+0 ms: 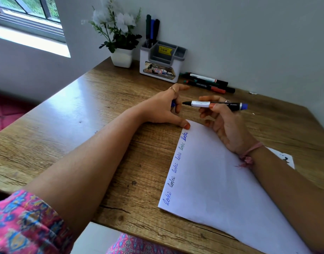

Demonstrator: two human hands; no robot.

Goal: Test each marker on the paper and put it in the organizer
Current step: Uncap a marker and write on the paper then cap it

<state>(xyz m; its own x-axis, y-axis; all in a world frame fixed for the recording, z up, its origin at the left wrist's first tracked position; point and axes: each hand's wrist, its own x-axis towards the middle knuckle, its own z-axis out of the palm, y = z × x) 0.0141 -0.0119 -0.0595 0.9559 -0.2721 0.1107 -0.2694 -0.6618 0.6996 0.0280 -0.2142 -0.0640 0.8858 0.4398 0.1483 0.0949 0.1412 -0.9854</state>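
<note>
Right hand point(223, 118) pinches a black marker point(215, 104) with a white label band, held level above the far corner of the paper point(221, 180), bare tip pointing to 9 o'clock and blue end to 3 o'clock. Left hand point(165, 109), at 9 o'clock of that tip and just beside it, has its fingers curled round a small blue cap point(173, 103), thumb tip resting on the paper's far corner. I log the sheet lying askew on the wooden table point(75, 125), with the word "loki" written five times in blue along its left edge. Organizer point(162, 61), white with grey inserts, stands at 12 o'clock of the hands against the wall; three markers point(152, 29) stand upright in its left rear compartment. Its yellow price sticker is too small for me to read fully; the front label shows "42" and the letters "OP". Loose markers point(208, 82) lie on the table at 4 o'clock of the organizer, print unreadable. White flowers in a white pot point(121, 57) sit at 9 o'clock of the organizer, just beside it.
</note>
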